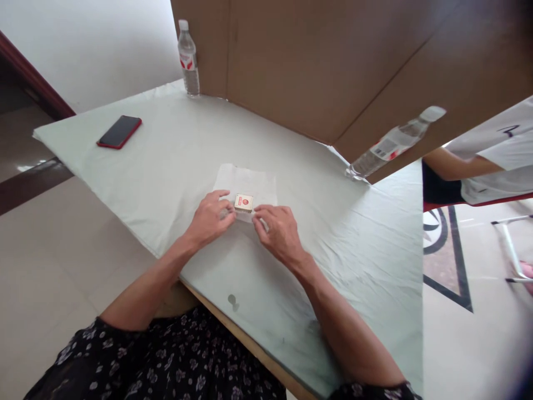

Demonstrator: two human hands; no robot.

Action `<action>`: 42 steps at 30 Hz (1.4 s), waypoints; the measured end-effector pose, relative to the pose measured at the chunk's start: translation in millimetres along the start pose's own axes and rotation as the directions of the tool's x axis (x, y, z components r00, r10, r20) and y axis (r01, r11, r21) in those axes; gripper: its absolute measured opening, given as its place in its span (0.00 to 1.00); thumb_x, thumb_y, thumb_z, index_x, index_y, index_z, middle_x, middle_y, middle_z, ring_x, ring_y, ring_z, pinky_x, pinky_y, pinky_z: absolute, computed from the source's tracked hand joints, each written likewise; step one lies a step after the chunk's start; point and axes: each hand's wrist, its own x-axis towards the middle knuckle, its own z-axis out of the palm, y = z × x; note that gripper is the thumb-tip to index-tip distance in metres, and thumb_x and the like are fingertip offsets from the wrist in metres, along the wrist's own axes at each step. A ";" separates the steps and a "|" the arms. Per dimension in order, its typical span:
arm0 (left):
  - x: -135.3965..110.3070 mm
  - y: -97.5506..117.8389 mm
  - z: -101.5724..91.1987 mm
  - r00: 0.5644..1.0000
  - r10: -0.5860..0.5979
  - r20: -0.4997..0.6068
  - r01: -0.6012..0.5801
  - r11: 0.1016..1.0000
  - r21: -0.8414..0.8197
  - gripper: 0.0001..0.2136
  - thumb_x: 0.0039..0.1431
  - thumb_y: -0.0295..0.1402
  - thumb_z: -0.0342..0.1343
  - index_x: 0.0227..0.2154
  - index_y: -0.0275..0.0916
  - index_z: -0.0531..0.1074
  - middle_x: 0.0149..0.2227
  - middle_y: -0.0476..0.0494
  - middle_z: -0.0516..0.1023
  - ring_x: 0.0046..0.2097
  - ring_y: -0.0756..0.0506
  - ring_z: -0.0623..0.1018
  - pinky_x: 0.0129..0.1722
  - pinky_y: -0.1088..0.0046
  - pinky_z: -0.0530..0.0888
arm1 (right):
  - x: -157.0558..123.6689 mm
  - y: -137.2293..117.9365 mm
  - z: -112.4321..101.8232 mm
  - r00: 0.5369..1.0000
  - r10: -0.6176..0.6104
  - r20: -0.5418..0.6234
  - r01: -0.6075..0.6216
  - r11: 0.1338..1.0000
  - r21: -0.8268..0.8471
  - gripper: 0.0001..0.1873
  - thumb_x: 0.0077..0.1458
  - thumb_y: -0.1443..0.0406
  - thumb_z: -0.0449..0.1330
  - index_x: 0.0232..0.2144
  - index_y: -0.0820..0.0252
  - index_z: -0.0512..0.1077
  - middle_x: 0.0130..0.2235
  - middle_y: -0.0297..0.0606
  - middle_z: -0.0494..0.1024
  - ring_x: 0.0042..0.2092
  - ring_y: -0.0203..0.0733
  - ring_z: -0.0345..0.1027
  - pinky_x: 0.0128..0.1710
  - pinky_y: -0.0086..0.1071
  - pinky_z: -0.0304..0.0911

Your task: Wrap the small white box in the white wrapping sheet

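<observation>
A small cream-coloured box with a red print (244,202), about the size of a matchbox, lies on a thin white sheet of paper (245,178). To its left is my left hand (210,219), fingers apart, with the fingertips near the box's left side and over the paper's edge. My right hand (278,229) is at the box's right side, its fingers bent and the thumb apart from the index finger. Neither hand visibly grips the box. Whether the fingertips touch the box or the paper is hard to make out.
A pale green cloth covers the table (175,150). A phone with a red edge (120,132) lies at the left. Water bottles stand at the back left (189,61) and right (391,145), against a tall cardboard screen (283,61). Beyond it at right, a person's arm (462,164) shows.
</observation>
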 end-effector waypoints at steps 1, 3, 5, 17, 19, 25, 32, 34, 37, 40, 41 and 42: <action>8.0 0.2 -0.2 0.999 -0.053 0.014 0.053 0.998 -0.045 0.04 0.58 0.31 0.56 0.32 0.40 0.76 0.56 0.36 0.76 0.60 0.37 0.75 0.58 0.55 0.73 | 7.7 4.7 -0.4 0.999 0.053 -0.010 -0.053 0.997 0.053 0.06 0.61 0.68 0.58 0.33 0.56 0.74 0.46 0.44 0.83 0.47 0.49 0.76 0.48 0.43 0.61; 21.9 0.2 0.4 0.991 -0.126 0.054 0.131 0.985 -0.114 0.04 0.56 0.29 0.55 0.30 0.40 0.75 0.52 0.38 0.79 0.54 0.39 0.78 0.55 0.59 0.75 | 22.8 15.4 1.1 0.988 0.153 -0.003 -0.150 0.974 0.167 0.04 0.58 0.66 0.59 0.31 0.56 0.73 0.47 0.44 0.82 0.47 0.50 0.75 0.47 0.43 0.63; 30.7 -0.2 2.4 0.989 -0.125 0.073 0.136 0.976 -0.171 0.03 0.54 0.30 0.56 0.30 0.41 0.74 0.51 0.41 0.80 0.54 0.40 0.78 0.56 0.60 0.74 | 34.9 25.9 5.1 0.971 0.236 0.043 -0.238 0.924 0.300 0.03 0.56 0.65 0.60 0.30 0.55 0.72 0.47 0.43 0.82 0.47 0.49 0.75 0.45 0.41 0.65; 32.1 -2.0 7.7 0.966 -0.217 0.140 0.258 0.838 -0.480 0.09 0.51 0.39 0.62 0.26 0.39 0.73 0.42 0.43 0.83 0.43 0.44 0.80 0.43 0.69 0.74 | 37.8 37.6 21.0 0.909 0.351 0.226 -0.412 0.665 0.623 0.11 0.53 0.56 0.62 0.28 0.57 0.72 0.32 0.36 0.80 0.35 0.40 0.71 0.36 0.33 0.64; 29.0 -0.8 4.4 0.960 -0.224 0.167 0.279 0.817 -0.505 0.09 0.51 0.38 0.63 0.24 0.39 0.73 0.41 0.44 0.83 0.43 0.44 0.80 0.43 0.69 0.74 | 35.9 35.8 16.7 0.911 0.324 0.253 -0.410 0.673 0.615 0.11 0.53 0.56 0.63 0.27 0.57 0.72 0.32 0.36 0.80 0.35 0.40 0.70 0.36 0.33 0.63; 19.8 0.7 0.0 0.962 -0.187 0.197 0.264 0.818 -0.511 0.08 0.51 0.37 0.63 0.23 0.39 0.73 0.40 0.44 0.83 0.42 0.44 0.80 0.44 0.68 0.73 | 31.8 33.3 9.7 0.914 0.258 0.312 -0.399 0.707 0.584 0.12 0.54 0.55 0.63 0.28 0.57 0.73 0.32 0.35 0.80 0.35 0.39 0.70 0.35 0.32 0.63; 20.9 -0.5 3.1 0.953 -0.214 0.216 0.298 0.792 -0.533 0.09 0.50 0.38 0.64 0.25 0.38 0.73 0.37 0.45 0.82 0.38 0.47 0.77 0.37 0.72 0.71 | 32.2 38.9 13.0 0.910 0.265 0.319 -0.410 0.701 0.584 0.10 0.54 0.57 0.63 0.28 0.57 0.73 0.31 0.34 0.79 0.33 0.39 0.70 0.33 0.31 0.63; 21.5 -0.1 3.3 0.946 -0.226 0.230 0.318 0.776 -0.544 0.09 0.49 0.38 0.64 0.25 0.38 0.73 0.37 0.45 0.82 0.36 0.48 0.76 0.35 0.73 0.70 | 31.9 36.1 11.5 0.925 0.279 0.257 -0.375 0.778 0.504 0.07 0.57 0.59 0.61 0.31 0.56 0.73 0.31 0.34 0.80 0.33 0.40 0.71 0.35 0.33 0.63; 22.3 0.5 3.1 0.943 -0.238 0.233 0.329 0.769 -0.548 0.09 0.49 0.38 0.63 0.26 0.38 0.73 0.37 0.45 0.82 0.35 0.49 0.76 0.35 0.73 0.71 | 30.8 23.3 3.8 0.975 0.216 0.058 -0.224 0.940 0.259 0.06 0.61 0.62 0.58 0.35 0.55 0.74 0.38 0.39 0.82 0.40 0.46 0.73 0.41 0.39 0.63; 23.4 -1.6 3.9 0.950 -0.224 0.218 0.309 0.781 -0.542 0.10 0.49 0.39 0.64 0.26 0.37 0.73 0.36 0.44 0.82 0.36 0.47 0.78 0.37 0.72 0.72 | 29.0 3.8 -7.0 0.999 0.028 -0.015 -0.028 0.999 0.045 0.10 0.66 0.63 0.54 0.36 0.56 0.75 0.42 0.43 0.82 0.44 0.49 0.72 0.46 0.42 0.59; 23.7 -3.2 4.7 0.953 -0.216 0.213 0.299 0.787 -0.540 0.10 0.49 0.39 0.64 0.26 0.37 0.74 0.35 0.44 0.82 0.37 0.47 0.78 0.38 0.72 0.73 | 28.1 -2.6 -9.8 0.999 -0.034 0.020 0.034 0.999 0.010 0.11 0.67 0.64 0.53 0.36 0.56 0.75 0.41 0.43 0.82 0.44 0.49 0.71 0.46 0.43 0.58; 24.1 -5.1 5.8 0.956 -0.205 0.210 0.289 0.791 -0.540 0.10 0.49 0.39 0.64 0.27 0.37 0.74 0.34 0.44 0.81 0.37 0.46 0.78 0.38 0.71 0.73 | 27.2 -8.2 -11.5 0.994 -0.087 0.071 0.088 0.996 -0.019 0.11 0.67 0.65 0.53 0.36 0.56 0.75 0.40 0.43 0.82 0.43 0.48 0.71 0.46 0.43 0.57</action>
